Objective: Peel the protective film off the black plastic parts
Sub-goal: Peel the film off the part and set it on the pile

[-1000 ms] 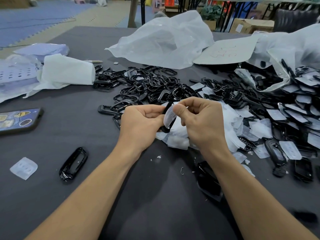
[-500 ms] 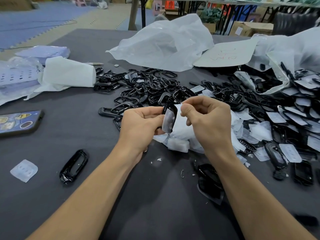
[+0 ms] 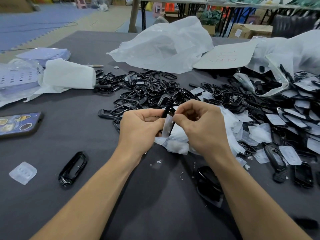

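Observation:
My left hand (image 3: 141, 126) grips a small black plastic part (image 3: 168, 110) held upright above the dark table (image 3: 155, 213). A cloudy white film (image 3: 167, 126) hangs partly loose from the part's face, and my right hand (image 3: 200, 125) pinches its upper edge with thumb and forefinger. Beneath my hands lies a heap of peeled films (image 3: 178, 142). A pile of bare black frames (image 3: 147, 90) sits behind, and film-covered parts (image 3: 285, 118) spread out to the right.
A lone black frame (image 3: 73, 168) and a loose film piece (image 3: 22, 172) lie at the front left. A phone (image 3: 18, 124) rests at the left edge. White plastic bags (image 3: 164, 45) and folded white paper (image 3: 67, 76) sit farther back. Black parts (image 3: 207, 184) lie under my right forearm.
My right hand let go of the film and drew apart half a second ago, then came back and pinched it again. The film now hangs further off the part.

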### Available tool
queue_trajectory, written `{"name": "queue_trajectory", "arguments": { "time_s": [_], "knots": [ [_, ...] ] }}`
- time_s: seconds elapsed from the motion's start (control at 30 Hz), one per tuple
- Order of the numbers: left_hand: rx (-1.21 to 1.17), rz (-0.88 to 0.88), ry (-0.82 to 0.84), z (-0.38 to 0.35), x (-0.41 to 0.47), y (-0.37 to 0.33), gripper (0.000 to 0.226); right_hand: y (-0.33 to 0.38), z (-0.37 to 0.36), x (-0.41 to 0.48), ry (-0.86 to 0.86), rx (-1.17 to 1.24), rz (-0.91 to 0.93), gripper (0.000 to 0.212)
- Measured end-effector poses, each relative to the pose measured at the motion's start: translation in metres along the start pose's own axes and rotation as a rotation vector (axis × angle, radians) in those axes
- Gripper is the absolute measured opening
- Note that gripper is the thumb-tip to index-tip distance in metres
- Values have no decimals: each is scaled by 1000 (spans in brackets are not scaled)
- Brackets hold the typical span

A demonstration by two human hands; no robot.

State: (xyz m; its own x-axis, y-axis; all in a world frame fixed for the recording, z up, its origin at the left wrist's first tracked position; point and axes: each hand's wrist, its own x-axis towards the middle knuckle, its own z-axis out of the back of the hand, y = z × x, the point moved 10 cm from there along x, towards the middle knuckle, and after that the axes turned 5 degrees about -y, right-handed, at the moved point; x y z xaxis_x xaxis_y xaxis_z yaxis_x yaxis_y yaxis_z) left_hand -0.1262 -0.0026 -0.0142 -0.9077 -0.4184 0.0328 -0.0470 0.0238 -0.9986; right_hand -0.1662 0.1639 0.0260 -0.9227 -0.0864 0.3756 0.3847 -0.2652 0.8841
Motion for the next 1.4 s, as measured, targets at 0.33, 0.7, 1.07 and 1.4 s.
{"name": "queue_trajectory", "arguments": {
  "time_s": [0.33,0.7,1.07,1.4],
  "knots": [
    [19,-4,-1,2,0,-1,27,-4,-2,1,36,43,-63,9],
    [166,-106,1,0,-3,-7,14,1,8,0,2,-258,27,17],
    [26,-65,111,-9,-4,-6,19,2,17,-4,-156,-346,-36,22],
    [-18,46,234,-16,-7,-1,19,-15,1,-2,76,-65,-209,16]
  ]
}}
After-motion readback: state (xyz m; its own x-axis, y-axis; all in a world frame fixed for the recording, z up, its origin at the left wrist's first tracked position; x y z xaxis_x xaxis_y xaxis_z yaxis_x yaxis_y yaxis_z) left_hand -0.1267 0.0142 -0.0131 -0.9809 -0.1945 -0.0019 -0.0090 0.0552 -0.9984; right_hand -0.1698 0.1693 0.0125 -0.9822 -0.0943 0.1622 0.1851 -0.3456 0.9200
